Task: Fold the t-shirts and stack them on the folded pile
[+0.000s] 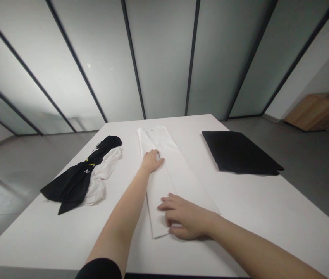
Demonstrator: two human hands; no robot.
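Right hand and left hand lie flat on a folded white garment.
Neither of the 2 grips it; the left arm reaches its middle, the right covers the near end. It lies on a white table between a clothes heap and black cloth, glass wall behind.

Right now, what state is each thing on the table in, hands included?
white trousers: folded lengthwise, lying flat along the table's middle.
left hand: open, palm down on the trousers' middle.
right hand: open, fingers spread, flat on the trousers' near end.
black garment: crumpled, lying over the white garment.
white garment: crumpled, partly under the black one.
black cloth: folded flat, untouched.
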